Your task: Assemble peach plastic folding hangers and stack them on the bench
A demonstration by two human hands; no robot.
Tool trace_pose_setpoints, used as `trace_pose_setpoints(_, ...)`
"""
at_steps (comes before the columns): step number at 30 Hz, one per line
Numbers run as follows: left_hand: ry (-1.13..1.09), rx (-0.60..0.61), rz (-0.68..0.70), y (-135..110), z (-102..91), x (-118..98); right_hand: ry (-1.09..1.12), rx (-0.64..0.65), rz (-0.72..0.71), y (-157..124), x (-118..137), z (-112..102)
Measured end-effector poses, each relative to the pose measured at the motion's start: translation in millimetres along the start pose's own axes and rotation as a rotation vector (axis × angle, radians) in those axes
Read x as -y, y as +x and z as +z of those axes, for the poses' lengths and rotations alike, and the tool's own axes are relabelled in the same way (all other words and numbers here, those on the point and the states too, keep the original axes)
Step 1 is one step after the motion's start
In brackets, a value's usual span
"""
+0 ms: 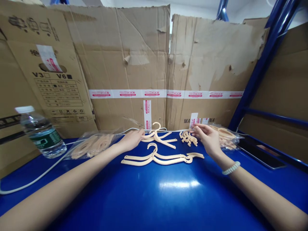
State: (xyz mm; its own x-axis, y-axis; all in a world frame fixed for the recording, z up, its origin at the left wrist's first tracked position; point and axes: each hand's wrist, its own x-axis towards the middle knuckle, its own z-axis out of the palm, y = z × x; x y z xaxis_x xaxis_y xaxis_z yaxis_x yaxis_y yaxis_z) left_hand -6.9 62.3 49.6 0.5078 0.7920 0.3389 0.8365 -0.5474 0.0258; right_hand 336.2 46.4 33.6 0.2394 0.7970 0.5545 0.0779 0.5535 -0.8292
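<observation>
My left hand (132, 140) lies on the blue table (154, 195), its fingers curled around the left end of a cream plastic hanger (160, 137) at the back. A second pair of cream hangers (161, 157) lies flat just in front, untouched. My right hand (207, 137) reaches to a small heap of cream hooks (188, 138); its fingertips pinch at the heap's top. A coiled white band (231, 168) sits on my right wrist.
Clear bags of cream parts lie at the left (92, 145) and right (226, 136). A water bottle (40, 131) lies at the far left, with a white cable (38, 178) running past it. Cardboard boxes (125, 64) wall the back. A dark tablet (261, 153) lies at the right.
</observation>
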Motion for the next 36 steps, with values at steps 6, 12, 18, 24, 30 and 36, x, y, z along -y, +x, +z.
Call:
trace_pose_setpoints(6,-0.152,-0.157,-0.059,-22,-16.5,-16,0.197,0.068,0.138,-18,19,13)
trace_pose_setpoints(12,-0.274,-0.218,0.003,-75,-18.2,-44,0.245,0.165,0.234,-40,28,24)
trace_pose_setpoints(18,-0.334,-0.260,0.016,-101,-4.3,-56,0.277,0.184,0.331,-43,25,27)
trace_pose_setpoints(24,-0.355,-0.288,0.009,-106,9.4,-53,0.266,0.273,0.452,-48,14,25)
trace_pose_setpoints(30,-0.399,-0.273,-0.006,-106,11.4,-51,0.226,0.372,0.429,-47,16,20)
trace_pose_setpoints(36,-0.427,-0.274,-0.041,-107,12.6,-51,0.124,0.426,0.524,-37,16,12)
